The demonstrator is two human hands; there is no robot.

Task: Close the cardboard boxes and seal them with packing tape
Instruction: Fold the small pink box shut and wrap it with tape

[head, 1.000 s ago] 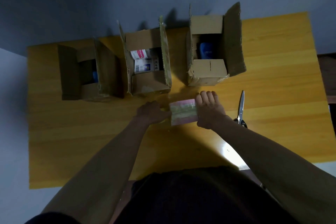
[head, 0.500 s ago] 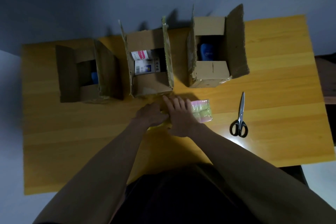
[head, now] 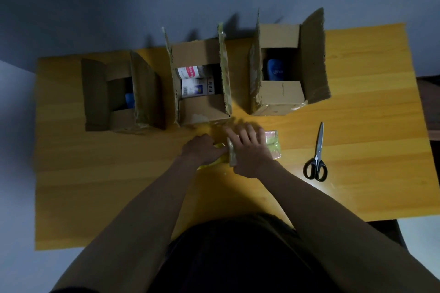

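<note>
Three cardboard boxes stand open in a row on the yellow wooden table [head: 114,188]. The left box [head: 122,120] and the right box [head: 282,95] each show something blue inside. The middle box [head: 203,109] holds white packages with labels. All their flaps stand up or splay outward. In front of the middle box lies a pale pink-green tape roll [head: 272,147]. My right hand [head: 250,152] lies over the roll and grips it, hiding most of it. My left hand [head: 201,150], fingers curled, pinches a yellowish strip of tape [head: 209,164] beside the roll.
Black-handled scissors [head: 317,157] lie shut on the table to the right of my hands, blades pointing away from me. A grey wall rises behind the boxes. The table's near edge runs just in front of my body.
My right hand has slid left from the roll's right side to lie over its left part. The left hand has stayed at the roll's left end.
</note>
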